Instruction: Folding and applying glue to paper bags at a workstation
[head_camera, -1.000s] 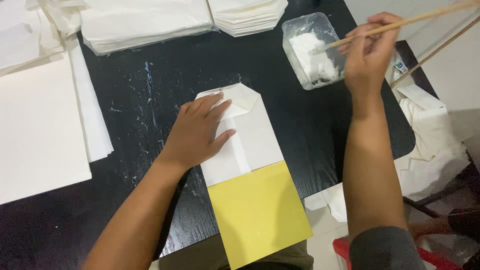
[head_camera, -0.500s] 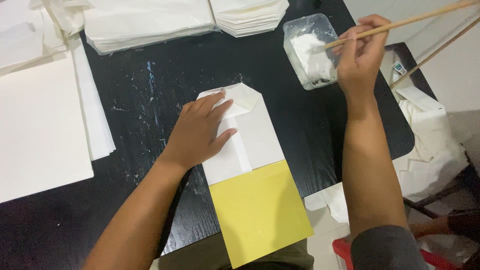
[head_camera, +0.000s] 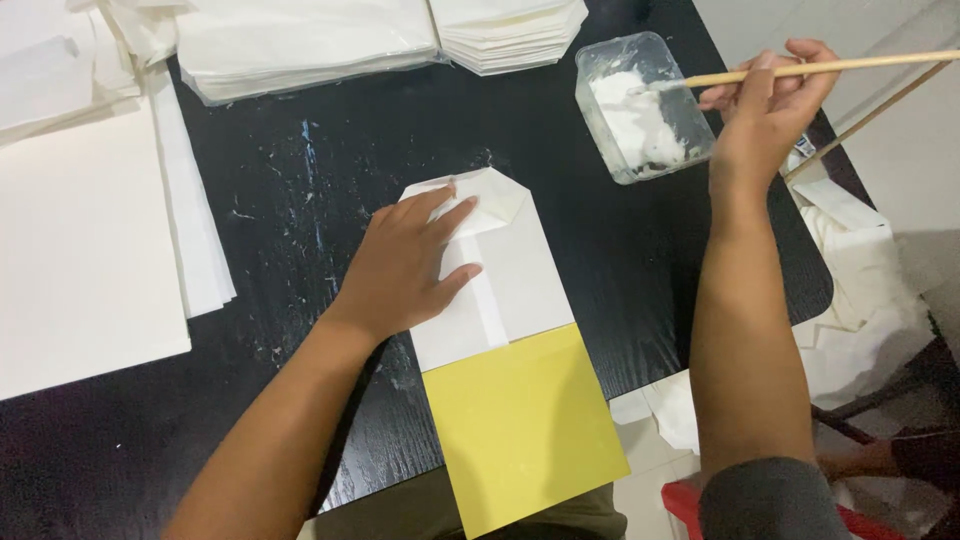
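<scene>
My left hand (head_camera: 410, 265) lies flat, fingers spread, on a folded white paper bag (head_camera: 510, 270) in the middle of the black table (head_camera: 330, 170). The bag's upper end is folded into flaps. A yellow card (head_camera: 525, 430) sticks out of the bag's near end, over the table edge. My right hand (head_camera: 765, 110) grips a thin wooden stick (head_camera: 830, 67), whose tip rests in a clear plastic tub (head_camera: 640, 105) of white paste at the upper right.
Stacks of white paper bags (head_camera: 300, 45) and folded sheets (head_camera: 510, 30) line the far edge. Large white sheets (head_camera: 80, 240) cover the left side. Crumpled white paper (head_camera: 860, 290) lies beyond the right edge, with a second stick (head_camera: 880, 100) there.
My right hand has drawn the stick slightly back and to the right, its tip moving toward the tub's right side. My left hand stays pressed on the bag.
</scene>
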